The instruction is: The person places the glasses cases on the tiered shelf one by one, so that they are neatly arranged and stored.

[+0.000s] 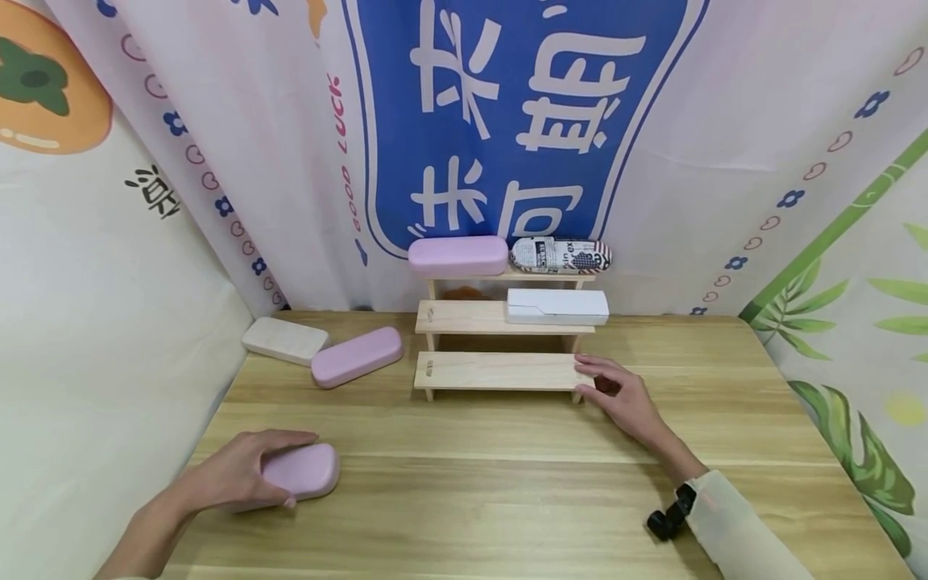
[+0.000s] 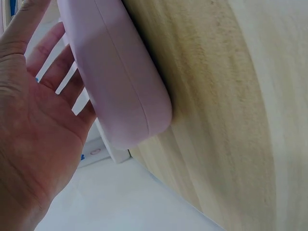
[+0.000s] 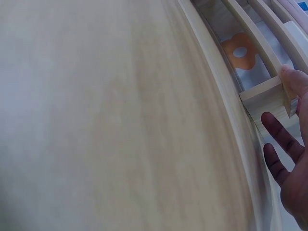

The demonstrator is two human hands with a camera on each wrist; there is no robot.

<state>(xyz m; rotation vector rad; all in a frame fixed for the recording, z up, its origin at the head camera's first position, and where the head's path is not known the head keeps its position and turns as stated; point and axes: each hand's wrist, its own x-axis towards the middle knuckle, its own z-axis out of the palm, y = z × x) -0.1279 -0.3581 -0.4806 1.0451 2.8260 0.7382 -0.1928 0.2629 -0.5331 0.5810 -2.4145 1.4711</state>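
At the table's front left, my left hand [image 1: 239, 474] grips a pink glasses case [image 1: 308, 470] from above, thumb on one long side and fingers on the other. The left wrist view shows the case's seam [image 2: 122, 67] close along the table. My right hand [image 1: 625, 400] holds the right end of the lowest board of a three-tier wooden stand [image 1: 500, 372]; in the right wrist view the thumb lies on the board's end. On the top tier lie another pink case [image 1: 458, 255] and a newspaper-print case [image 1: 561, 255]. A white case [image 1: 557, 307] lies on the middle tier's right half.
Left of the stand, a third pink case [image 1: 358, 357] touches or nearly touches an off-white case [image 1: 285, 340] on the wooden table [image 1: 464, 499]. A printed curtain [image 1: 689, 201] hangs right behind the stand. A black device [image 1: 670, 513] is strapped to my right wrist.
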